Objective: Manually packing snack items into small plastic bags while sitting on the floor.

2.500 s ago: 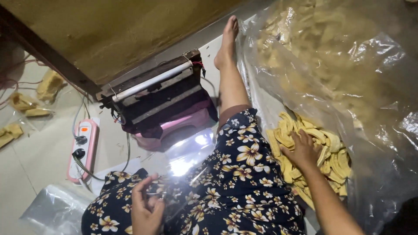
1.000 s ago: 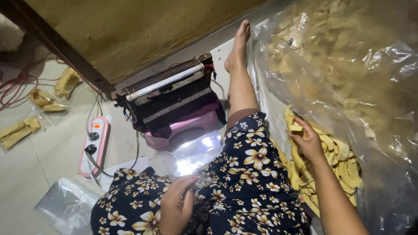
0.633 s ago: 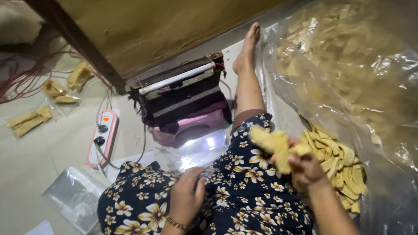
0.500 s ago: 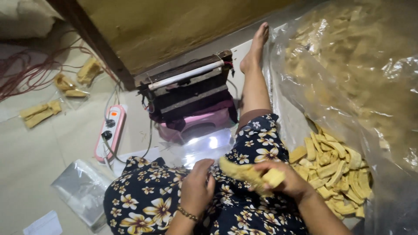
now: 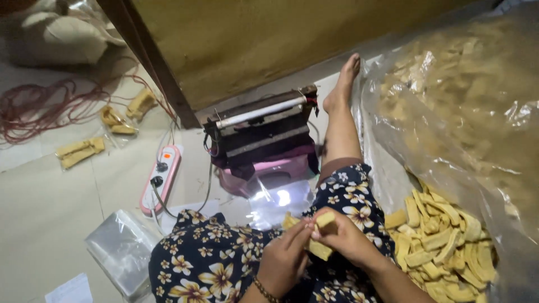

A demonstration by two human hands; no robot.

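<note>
I sit on the floor in floral clothing. My right hand [image 5: 348, 241] grips a bunch of yellow snack sticks [image 5: 323, 224] over my lap. My left hand [image 5: 283, 261] meets it there, fingers against the sticks and on a clear plastic bag [image 5: 275, 205] whose shiny film spreads over my knees. A loose pile of the same yellow sticks [image 5: 443, 241] lies on plastic to my right. In front of my knees stands a dark and pink bag sealer [image 5: 261, 140] with a white bar on top.
A huge clear sack of sticks [image 5: 466, 106] fills the right side. A pink power strip [image 5: 160, 177] lies left of the sealer, a stack of clear bags [image 5: 120, 252] at lower left, filled packets [image 5: 81, 151] and red cable [image 5: 50, 106] further left. My bare foot [image 5: 342, 84] reaches the wall.
My right hand left the pile with a bunch of sticks and carried it left to my lap. My left hand rose to meet it. The camera view shifted right and down.
</note>
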